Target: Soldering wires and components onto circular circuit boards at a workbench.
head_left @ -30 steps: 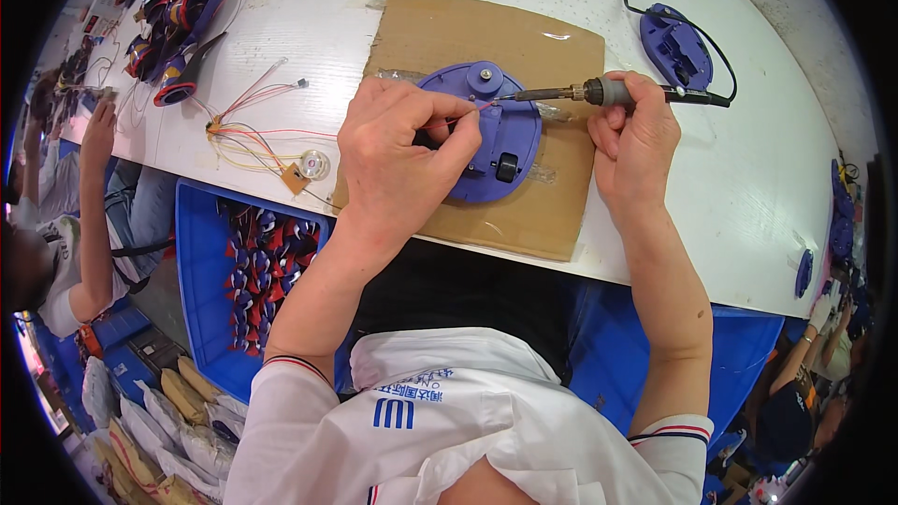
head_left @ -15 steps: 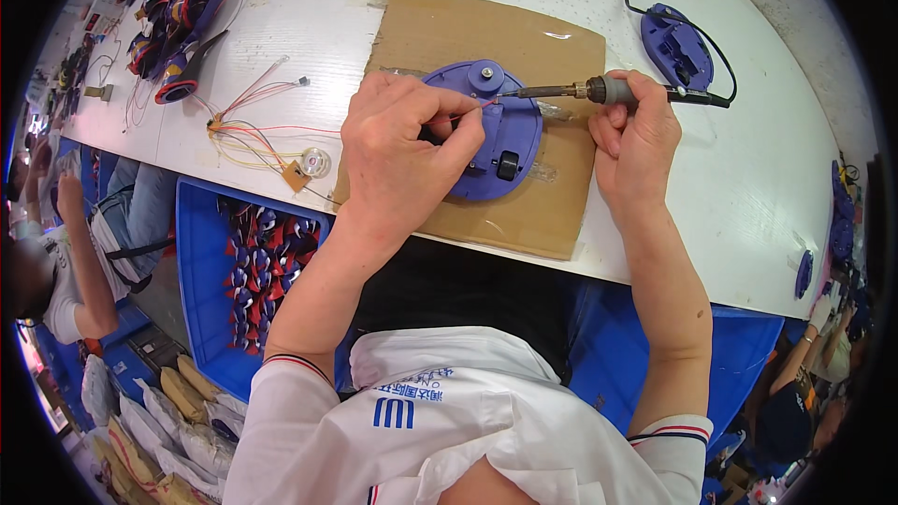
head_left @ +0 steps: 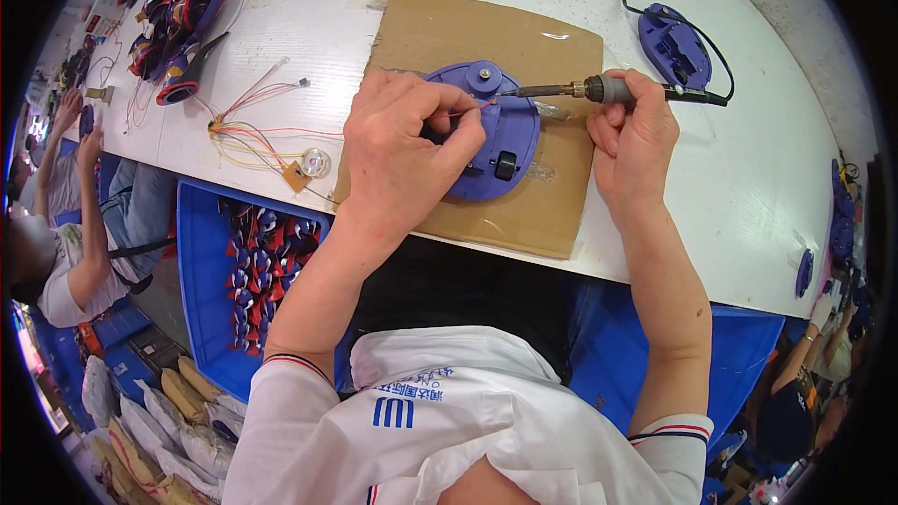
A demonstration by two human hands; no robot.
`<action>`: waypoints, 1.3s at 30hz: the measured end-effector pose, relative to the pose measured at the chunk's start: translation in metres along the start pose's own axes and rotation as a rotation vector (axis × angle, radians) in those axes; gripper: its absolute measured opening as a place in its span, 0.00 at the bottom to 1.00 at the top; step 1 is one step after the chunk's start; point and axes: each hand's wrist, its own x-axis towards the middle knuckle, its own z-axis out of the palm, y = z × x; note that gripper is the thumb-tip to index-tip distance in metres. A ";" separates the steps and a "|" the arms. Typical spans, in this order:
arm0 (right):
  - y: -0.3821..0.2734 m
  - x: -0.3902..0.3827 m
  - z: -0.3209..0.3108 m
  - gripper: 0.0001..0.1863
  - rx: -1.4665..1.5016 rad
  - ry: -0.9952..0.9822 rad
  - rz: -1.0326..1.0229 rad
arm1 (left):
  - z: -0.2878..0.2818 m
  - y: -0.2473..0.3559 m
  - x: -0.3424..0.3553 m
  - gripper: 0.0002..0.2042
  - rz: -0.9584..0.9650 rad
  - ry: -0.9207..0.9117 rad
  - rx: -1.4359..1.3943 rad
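My left hand (head_left: 402,150) is closed in a pinch on a thin red wire (head_left: 487,105), over a purple oval plastic base (head_left: 485,185). The fingers cover the base's left part. My right hand (head_left: 636,136) grips a soldering iron (head_left: 610,90) by its grey sleeve, held roughly level. Its tip meets the base beside the wire's end; whether it touches the wire is too small to tell. A round post with a metal centre and a black rectangular part show on the base, which lies on a cardboard sheet (head_left: 412,33).
Left of the cardboard lie a wired circuit board (head_left: 296,177) and a clear round part (head_left: 316,163). Another purple base (head_left: 675,49) sits right, near the iron's black cord. Red-and-blue parts (head_left: 182,14) pile up far left. A blue bin (head_left: 201,262) stands below the table edge.
My hands, the wire and the iron stay almost still. At the far left, a co-worker's arms have moved up toward the table edge, with a dark oval thing now at the hands.
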 end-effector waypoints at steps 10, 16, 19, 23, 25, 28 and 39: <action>0.000 0.000 -0.003 0.11 0.029 0.008 0.012 | -0.001 0.000 -0.002 0.05 -0.015 -0.029 0.021; -0.002 0.004 -0.008 0.10 0.076 0.019 0.025 | -0.004 0.011 -0.001 0.21 -0.001 -0.090 0.072; -0.006 0.006 -0.007 0.10 0.088 0.015 0.027 | -0.004 0.018 0.001 0.30 0.008 -0.100 0.100; -0.009 0.010 -0.001 0.09 0.175 0.038 0.035 | -0.009 0.014 -0.004 0.45 0.067 -0.246 0.305; -0.008 0.017 -0.011 0.09 0.209 0.017 0.080 | -0.011 0.014 -0.004 0.39 0.063 -0.166 0.215; -0.004 0.024 -0.036 0.08 0.205 -0.021 -0.004 | -0.031 0.003 0.004 0.27 -0.258 -0.177 -0.371; -0.004 0.017 -0.021 0.06 0.172 0.045 -0.009 | -0.112 -0.113 0.003 0.15 -0.063 0.366 0.394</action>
